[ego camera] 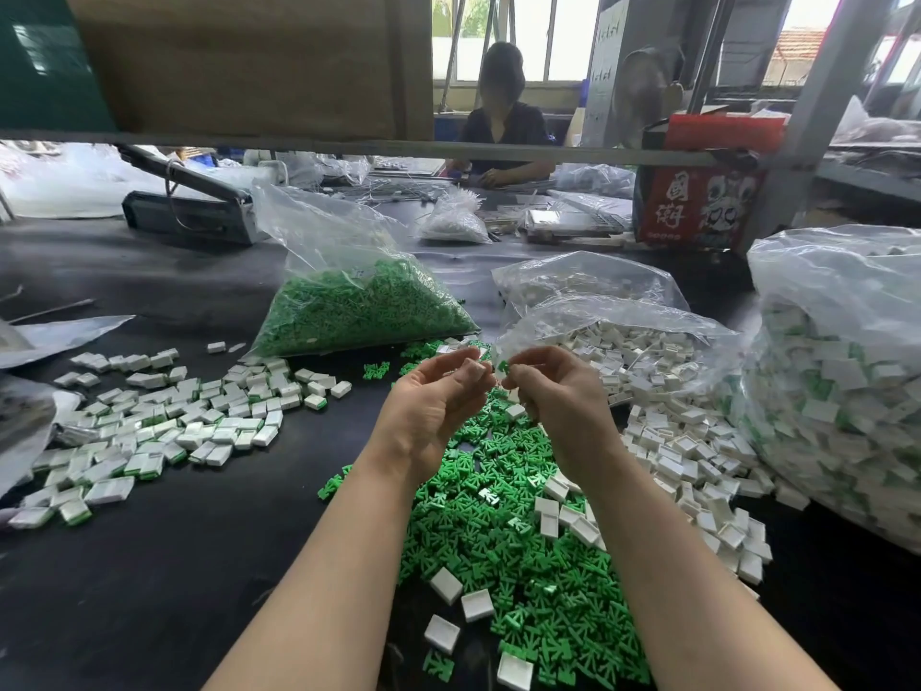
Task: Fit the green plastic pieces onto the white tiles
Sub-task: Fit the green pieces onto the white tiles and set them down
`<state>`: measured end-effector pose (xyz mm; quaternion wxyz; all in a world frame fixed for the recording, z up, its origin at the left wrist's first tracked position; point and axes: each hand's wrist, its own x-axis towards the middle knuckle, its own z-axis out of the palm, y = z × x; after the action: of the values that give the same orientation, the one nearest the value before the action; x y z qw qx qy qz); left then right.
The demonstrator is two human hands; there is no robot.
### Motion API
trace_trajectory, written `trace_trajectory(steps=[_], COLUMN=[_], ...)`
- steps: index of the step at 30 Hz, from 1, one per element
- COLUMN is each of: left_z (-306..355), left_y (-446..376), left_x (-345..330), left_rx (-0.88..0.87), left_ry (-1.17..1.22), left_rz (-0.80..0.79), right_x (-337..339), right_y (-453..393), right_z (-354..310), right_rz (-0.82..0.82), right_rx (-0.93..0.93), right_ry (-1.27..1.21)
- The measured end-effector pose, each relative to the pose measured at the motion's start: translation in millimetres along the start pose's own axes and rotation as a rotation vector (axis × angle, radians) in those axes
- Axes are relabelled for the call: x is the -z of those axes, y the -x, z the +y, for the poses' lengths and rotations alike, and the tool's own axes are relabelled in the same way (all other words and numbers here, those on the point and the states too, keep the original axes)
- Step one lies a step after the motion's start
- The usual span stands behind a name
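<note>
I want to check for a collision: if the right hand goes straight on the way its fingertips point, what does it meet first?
Probably the left hand: the right hand points its pinched green piece at the white tile held there.

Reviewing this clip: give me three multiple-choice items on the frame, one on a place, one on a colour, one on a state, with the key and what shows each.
1. Where does the loose green pile lie?
A. On the table below the hands
B. Inside the red box
C. On the far bench

2. What colour is the piece that the right hand pinches?
A. Red
B. Green
C. Blue

3. How is the left hand?
A. Flat on the table
B. Hanging idle
C. Raised, holding a white tile

Key:
1 A: the pile spreads on the black table under both forearms.
2 B: a green bit shows at the right fingertips.
3 C: its fingers curl round a tile, facing the right hand.
</note>
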<state>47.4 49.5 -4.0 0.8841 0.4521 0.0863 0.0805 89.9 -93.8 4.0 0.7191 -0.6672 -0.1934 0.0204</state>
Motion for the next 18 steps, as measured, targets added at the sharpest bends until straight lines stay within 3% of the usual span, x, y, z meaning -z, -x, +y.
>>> trace_trajectory(steps=[7, 18], left_z=[-1.9, -2.2], left_y=[-0.7, 1.3], left_x=[-0.2, -2.2], left_rx=[0.047, -0.003], left_ry=[0.129, -0.040], left_rz=[0.000, -0.010], right_x=[-2.9, -2.9], right_y=[1.8, -0.5], right_z=[2.8, 5.3], right_rz=[0.006, 0.079], right_rx=[0.074, 0.158], right_ry=[0.046, 0.061])
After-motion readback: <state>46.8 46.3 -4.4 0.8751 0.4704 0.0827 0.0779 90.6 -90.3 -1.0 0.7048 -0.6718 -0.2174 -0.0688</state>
